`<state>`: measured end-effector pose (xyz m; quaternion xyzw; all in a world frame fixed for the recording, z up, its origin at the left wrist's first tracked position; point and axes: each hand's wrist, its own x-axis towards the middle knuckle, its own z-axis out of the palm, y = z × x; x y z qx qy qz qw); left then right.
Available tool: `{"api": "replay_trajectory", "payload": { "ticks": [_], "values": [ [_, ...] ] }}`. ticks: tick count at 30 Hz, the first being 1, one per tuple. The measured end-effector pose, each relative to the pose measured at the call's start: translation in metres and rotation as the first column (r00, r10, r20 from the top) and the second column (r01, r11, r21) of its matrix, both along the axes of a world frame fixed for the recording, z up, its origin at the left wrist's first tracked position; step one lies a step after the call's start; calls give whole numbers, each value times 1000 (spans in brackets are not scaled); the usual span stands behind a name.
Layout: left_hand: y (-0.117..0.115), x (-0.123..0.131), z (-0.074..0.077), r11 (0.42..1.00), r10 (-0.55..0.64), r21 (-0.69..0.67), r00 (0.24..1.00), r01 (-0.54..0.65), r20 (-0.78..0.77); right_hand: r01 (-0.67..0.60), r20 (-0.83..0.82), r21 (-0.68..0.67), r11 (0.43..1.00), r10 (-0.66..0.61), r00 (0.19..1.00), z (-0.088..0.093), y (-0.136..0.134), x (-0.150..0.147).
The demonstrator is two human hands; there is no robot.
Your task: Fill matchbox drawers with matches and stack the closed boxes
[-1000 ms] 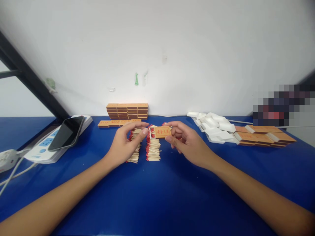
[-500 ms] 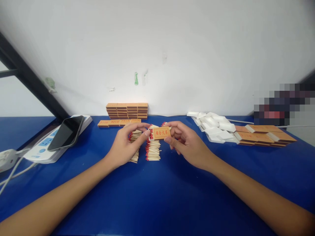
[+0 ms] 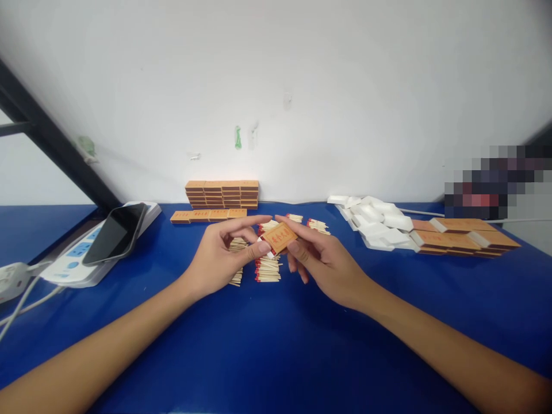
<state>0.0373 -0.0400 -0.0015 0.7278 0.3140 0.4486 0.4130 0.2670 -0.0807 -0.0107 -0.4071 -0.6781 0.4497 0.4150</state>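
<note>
Between my two hands, above the blue table, is a tilted orange matchbox (image 3: pixel 279 238) with red lettering. Its white tray end, with red match heads showing, sticks out at the left. My left hand (image 3: pixel 224 253) grips that tray end, thumb in front. The sleeve's right side is pinched between the thumb and fingers of my right hand (image 3: pixel 328 261). Under the box lies a pile of red-tipped matches (image 3: pixel 268 270), and another pile (image 3: pixel 236 261) is partly hidden by my left hand. Two smaller match piles lie behind, one of them matches (image 3: pixel 318 226) beyond my right hand.
Stacked matchboxes (image 3: pixel 222 195) stand by the wall, with a row of boxes (image 3: pixel 209 215) before them. On the right are white trays (image 3: pixel 379 223) and orange sleeves (image 3: pixel 463 237). A phone (image 3: pixel 115 233) rests on a power strip (image 3: pixel 75 261) at the left of the table (image 3: pixel 276 345).
The matchbox has tilted, its right end rising and its left end dropping, and the tray end now shows more. My right fingers have shifted left along the box, uncovering match piles behind.
</note>
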Motion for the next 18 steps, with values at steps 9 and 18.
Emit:
{"api": "replay_trajectory", "payload": {
  "ticks": [9,18],
  "values": [
    [2,-2,-7,1000,19,12,1000,-19,-6,-50,-36,-12,999,50,998,3,-12,-5],
    [-4,-5,9,994,37,105,997,-29,-73,-34,-132,-138,990,16,991,-9,-22,-24]
  ]
}}
